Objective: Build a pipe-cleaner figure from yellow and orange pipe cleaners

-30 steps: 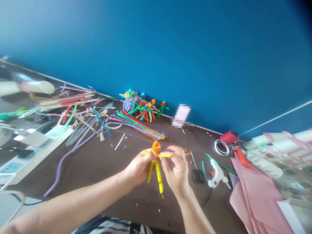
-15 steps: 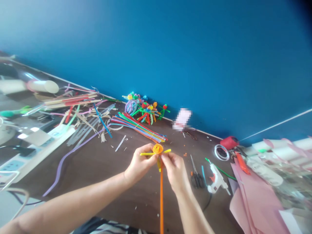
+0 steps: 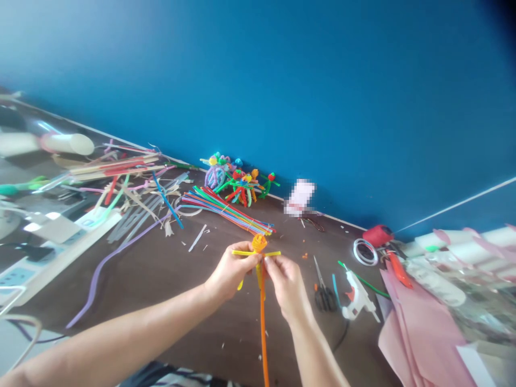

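Observation:
A small pipe-cleaner figure (image 3: 259,243) with a coiled orange head and straight yellow arms is held upright between my hands. My left hand (image 3: 234,269) pinches it just below the head on the left side. From the right, the fingertips of my right hand (image 3: 285,274) are closed on the orange pipe cleaner (image 3: 264,328) where it meets the body; its long tail hangs toward the table's front edge. Yellow ends hang below the arms. The exact wrapping point is partly hidden by my fingers.
Behind my hands lie a bundle of coloured pipe cleaners (image 3: 229,208) and several finished figures (image 3: 245,188). Scissors (image 3: 323,293), a white glue gun (image 3: 358,295) and pink sheets (image 3: 423,317) are to the right. A power strip (image 3: 60,258) and loose strips are at the left.
The figure's head has tipped more upright and its yellow arms are more level. My right fingers have shifted slightly lower; the orange tail now bows a little. Both hands keep their hold.

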`<state>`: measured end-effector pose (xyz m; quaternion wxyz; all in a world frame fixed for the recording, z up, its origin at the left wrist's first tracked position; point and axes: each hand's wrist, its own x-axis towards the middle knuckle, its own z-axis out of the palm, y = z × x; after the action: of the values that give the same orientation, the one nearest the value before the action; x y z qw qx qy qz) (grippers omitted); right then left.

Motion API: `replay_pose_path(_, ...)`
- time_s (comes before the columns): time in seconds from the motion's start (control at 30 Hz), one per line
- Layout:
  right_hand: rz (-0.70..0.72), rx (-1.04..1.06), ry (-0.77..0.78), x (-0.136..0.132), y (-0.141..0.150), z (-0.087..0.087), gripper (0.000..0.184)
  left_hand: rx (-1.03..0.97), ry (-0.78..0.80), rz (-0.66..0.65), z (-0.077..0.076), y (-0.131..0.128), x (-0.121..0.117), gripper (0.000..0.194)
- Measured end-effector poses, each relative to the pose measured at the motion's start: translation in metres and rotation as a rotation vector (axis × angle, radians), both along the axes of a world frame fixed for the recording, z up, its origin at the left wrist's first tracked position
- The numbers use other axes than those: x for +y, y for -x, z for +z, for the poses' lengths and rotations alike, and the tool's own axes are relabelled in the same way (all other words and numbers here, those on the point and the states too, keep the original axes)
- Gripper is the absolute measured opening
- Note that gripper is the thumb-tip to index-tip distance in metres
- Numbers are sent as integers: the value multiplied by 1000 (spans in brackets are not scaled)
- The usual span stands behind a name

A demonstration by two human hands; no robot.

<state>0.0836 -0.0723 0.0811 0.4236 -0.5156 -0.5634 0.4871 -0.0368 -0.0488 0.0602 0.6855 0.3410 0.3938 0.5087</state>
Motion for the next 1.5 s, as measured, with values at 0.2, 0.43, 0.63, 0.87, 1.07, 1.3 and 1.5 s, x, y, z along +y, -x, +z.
replay_pose_path(0.2,-133,-360,-334,-4,-7,-8,16,-122,160,-4,2,1,3,19)
replay_pose_path(0.43,-122,-920,-793,2,-16,-6,23,-113,242,-29,2,0,4,20)
replay_pose_path(0.63,-57,-889,-737,5,-14,-4,17,-23,79,-12,-8,1,8,17)
replay_pose_path(0.87,-103,-722,-650,5,-8,-5,14,94,-82,11,-16,3,11,19)
replay_pose_path(1.07,-123,-366,-345,9,-6,2,14,110,-256,-85,-10,9,13,19)
replay_pose_path(1.3,-63,47,159,12,-9,6,17,100,-311,-217,-4,15,14,18)
replay_pose_path(1.5,-66,292,255,8,-9,4,13,18,-219,-281,-5,14,11,22)
